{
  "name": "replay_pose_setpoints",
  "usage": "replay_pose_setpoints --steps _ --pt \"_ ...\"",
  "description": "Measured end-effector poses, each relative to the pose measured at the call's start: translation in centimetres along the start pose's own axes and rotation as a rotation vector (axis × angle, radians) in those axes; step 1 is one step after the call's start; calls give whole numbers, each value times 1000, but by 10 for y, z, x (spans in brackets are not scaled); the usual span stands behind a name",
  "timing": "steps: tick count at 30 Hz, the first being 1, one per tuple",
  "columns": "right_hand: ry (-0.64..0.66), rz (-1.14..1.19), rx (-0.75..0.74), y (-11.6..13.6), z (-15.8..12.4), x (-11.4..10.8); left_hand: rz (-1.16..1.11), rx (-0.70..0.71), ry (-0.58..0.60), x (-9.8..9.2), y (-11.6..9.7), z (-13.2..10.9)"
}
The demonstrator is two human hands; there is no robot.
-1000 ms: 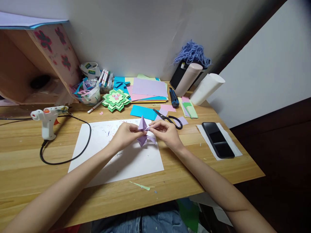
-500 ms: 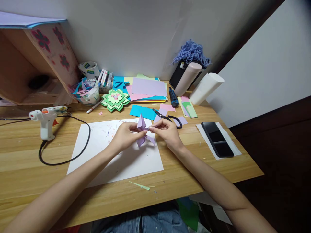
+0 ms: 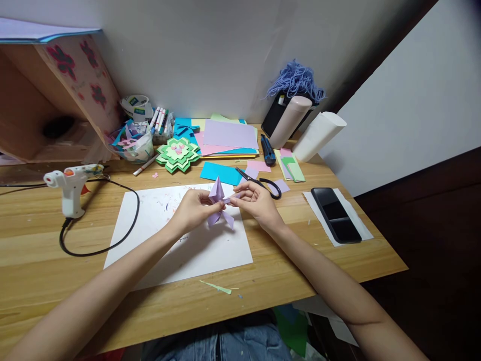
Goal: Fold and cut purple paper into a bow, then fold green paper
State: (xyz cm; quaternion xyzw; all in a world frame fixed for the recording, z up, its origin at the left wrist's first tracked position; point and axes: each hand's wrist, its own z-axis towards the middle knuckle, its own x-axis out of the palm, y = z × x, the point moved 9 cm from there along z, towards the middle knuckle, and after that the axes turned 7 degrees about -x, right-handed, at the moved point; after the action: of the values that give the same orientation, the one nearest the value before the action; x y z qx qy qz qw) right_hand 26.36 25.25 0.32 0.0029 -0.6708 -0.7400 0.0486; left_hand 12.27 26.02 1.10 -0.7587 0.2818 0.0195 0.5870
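A folded purple paper flower (image 3: 217,193) with pointed petals is held up over the white sheet (image 3: 210,255). My left hand (image 3: 193,210) is closed on its left side, thumb pressed near the centre. My right hand (image 3: 257,204) pinches one petal that points right, between thumb and fingers. Part of the flower is hidden behind my left fingers. Just behind my right hand lie black-handled scissors (image 3: 272,184) and small purple paper pieces (image 3: 281,186). A blue paper strip (image 3: 220,173) lies beyond the flower.
A white glue gun (image 3: 73,188) stands at left with its looping black cable. Along the back are a green layered paper flower (image 3: 177,155), stacked coloured paper (image 3: 229,134), a utility knife (image 3: 268,150) and a paper roll (image 3: 319,136). A phone (image 3: 336,215) lies at right.
The flower has shifted slightly left with my left hand. More of the petal in my right fingers shows between the two hands. The things on the table are unchanged.
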Motion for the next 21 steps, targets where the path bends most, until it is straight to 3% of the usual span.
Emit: replay_pose_setpoints --steps 8,16,21 --pt "70 -48 14 -2 -6 8 36 53 -16 2 -4 -3" --pt "202 137 164 -11 -3 13 16 -14 93 2 8 6" --pt "215 108 150 -5 -3 12 -51 -23 110 2 8 6"
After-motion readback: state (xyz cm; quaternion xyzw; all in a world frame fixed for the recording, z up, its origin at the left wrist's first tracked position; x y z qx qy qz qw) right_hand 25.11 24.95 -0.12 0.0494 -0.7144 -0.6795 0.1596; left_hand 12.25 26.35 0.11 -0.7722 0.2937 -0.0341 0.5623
